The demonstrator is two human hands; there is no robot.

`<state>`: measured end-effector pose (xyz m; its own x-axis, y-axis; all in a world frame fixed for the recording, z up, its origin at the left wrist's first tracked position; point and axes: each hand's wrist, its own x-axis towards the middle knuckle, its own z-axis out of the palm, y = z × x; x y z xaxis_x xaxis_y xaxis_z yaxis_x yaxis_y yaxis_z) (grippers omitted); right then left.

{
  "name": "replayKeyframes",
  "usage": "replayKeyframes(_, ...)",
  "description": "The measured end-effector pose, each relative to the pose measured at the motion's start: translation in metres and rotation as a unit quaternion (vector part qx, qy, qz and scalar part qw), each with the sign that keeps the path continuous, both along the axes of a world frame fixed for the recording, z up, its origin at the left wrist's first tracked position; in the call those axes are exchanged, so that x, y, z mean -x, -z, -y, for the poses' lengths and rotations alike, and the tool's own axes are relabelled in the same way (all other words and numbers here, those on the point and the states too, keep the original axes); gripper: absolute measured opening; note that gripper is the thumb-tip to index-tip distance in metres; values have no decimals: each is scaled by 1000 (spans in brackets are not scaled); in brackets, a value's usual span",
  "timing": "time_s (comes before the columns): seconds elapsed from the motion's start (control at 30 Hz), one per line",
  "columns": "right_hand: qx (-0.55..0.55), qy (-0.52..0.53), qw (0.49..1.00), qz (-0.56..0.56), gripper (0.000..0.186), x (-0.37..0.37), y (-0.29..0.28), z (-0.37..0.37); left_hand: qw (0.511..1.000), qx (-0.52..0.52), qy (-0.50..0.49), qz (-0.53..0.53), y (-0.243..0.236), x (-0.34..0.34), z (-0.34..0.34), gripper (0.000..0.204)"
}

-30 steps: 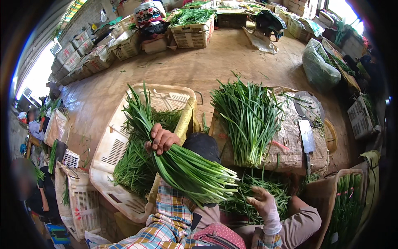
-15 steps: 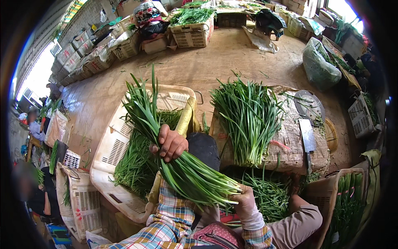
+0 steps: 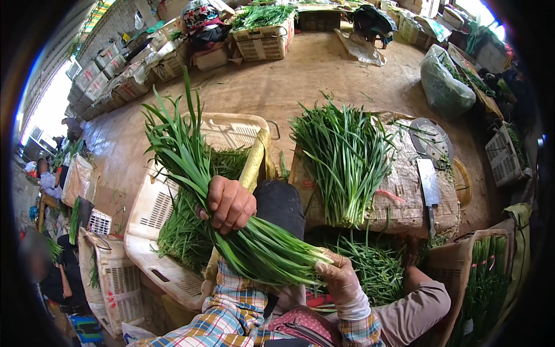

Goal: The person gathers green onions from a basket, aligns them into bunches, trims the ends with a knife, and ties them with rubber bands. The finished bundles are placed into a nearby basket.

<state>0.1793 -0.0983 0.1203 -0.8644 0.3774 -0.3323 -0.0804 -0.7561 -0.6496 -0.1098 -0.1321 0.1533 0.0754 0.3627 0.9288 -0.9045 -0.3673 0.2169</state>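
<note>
While left hand (image 3: 232,203) is clamping the greens (image 3: 269,250) with curled fingers (image 3: 222,202), right hand (image 3: 342,279) is pinching their pale ends (image 3: 315,253), thumb against fingers.

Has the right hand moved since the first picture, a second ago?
Yes. Against the lower-right crate, the right hand has moved left, away from it, and now holds the bundle by its pale end.
</note>
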Motion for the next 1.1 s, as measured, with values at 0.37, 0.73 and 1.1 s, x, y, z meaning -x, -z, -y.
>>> replayKeyframes(0.37,-41,4,999,11,29,-4,2,-1,1000,12,11,0,4,-2,-3,22)
replayKeyframes(0.73,-576,-115,483,649,18,-135,76,-69,992,-13,-15,121,-4,1,16,9)
replayKeyframes(1.1,-549,136,824,-5,22,34,-10,-19,998,0,4,60,-1,-8,-9,18)
